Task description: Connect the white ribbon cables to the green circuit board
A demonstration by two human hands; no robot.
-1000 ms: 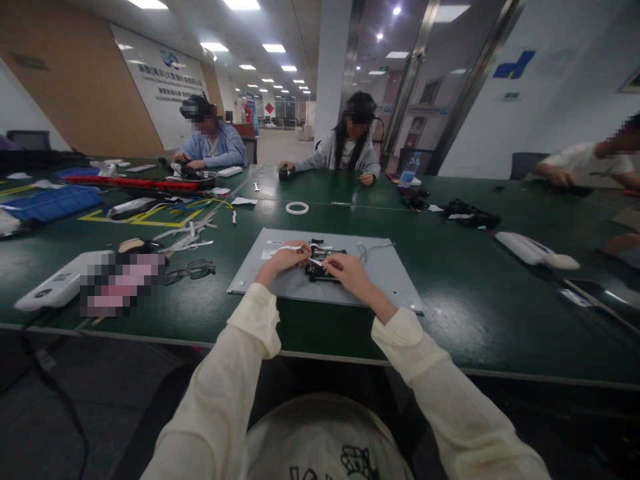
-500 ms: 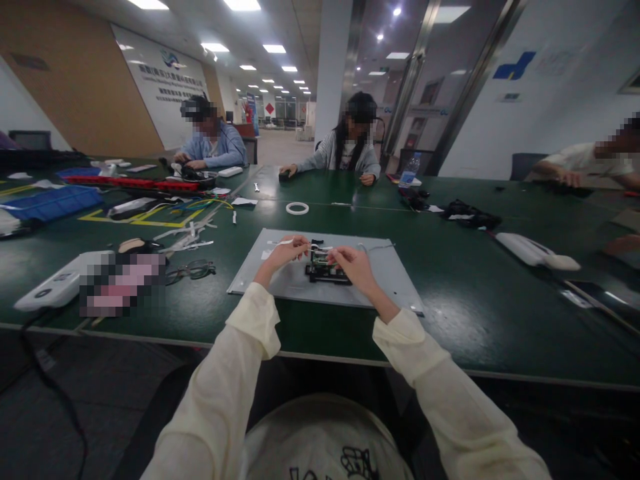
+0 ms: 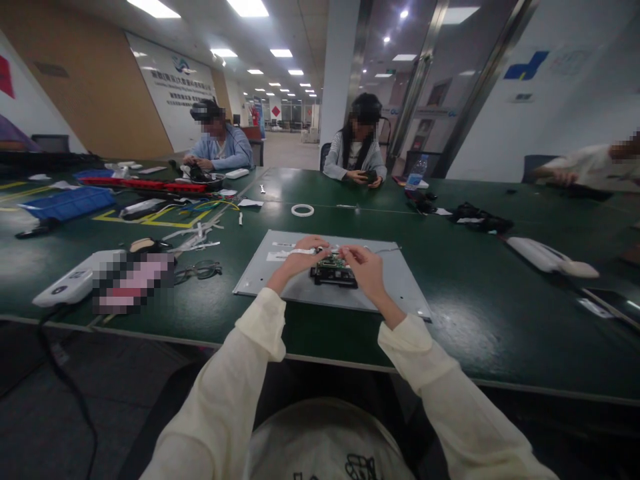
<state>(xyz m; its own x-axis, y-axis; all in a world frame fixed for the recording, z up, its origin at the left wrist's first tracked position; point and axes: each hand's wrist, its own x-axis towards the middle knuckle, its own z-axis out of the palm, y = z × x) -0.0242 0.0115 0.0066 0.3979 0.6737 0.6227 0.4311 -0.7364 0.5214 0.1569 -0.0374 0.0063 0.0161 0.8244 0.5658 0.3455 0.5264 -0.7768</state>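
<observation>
A black device with an exposed green circuit board lies on a flat grey panel in front of me. My left hand reaches over its far left side, fingers closed near the board. My right hand pinches at the upper right of the same board, thumb and fingertips together. A small whitish bit shows between the two sets of fingertips; what each hand grips is too small to make out. White paper strips lie on the panel beside my left hand.
Beyond the panel lies a white ring, like a roll of tape. Eyeglasses, a white power strip and a blue tray are to the left. A white device lies to the right. Several people sit around the green table.
My hands have come closer together over the board, and the thin white strip that stretched between them hardly shows now. The person opposite has drawn a dark object in with both hands.
</observation>
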